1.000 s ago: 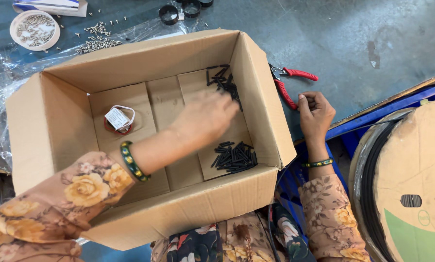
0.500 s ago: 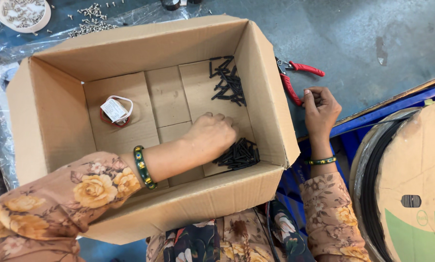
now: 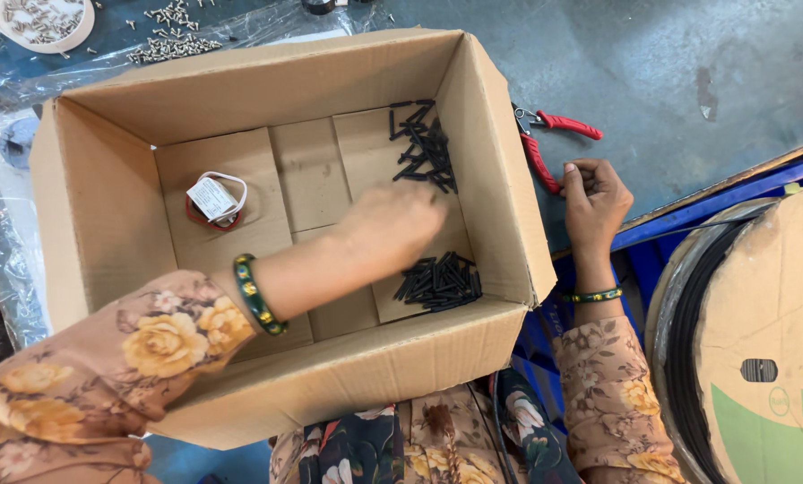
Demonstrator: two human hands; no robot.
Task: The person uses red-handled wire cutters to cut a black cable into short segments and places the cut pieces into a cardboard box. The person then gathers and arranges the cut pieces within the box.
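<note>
Cardboard box (image 3: 106, 233) has her left hand (image 3: 401, 220) loosely open over black cut tube pieces (image 3: 439, 280), while right hand (image 3: 591, 199) pinches something near red cutters (image 3: 545, 157).

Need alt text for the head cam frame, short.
A person's left hand reaches into an open cardboard box between two piles of short black pieces. The right hand rests outside beside red-handled pliers.

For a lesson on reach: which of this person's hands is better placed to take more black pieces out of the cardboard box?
Probably the left hand: it is inside the cardboard box, between the two piles of black pieces. The right hand is outside, beside the red-handled pliers.
</note>
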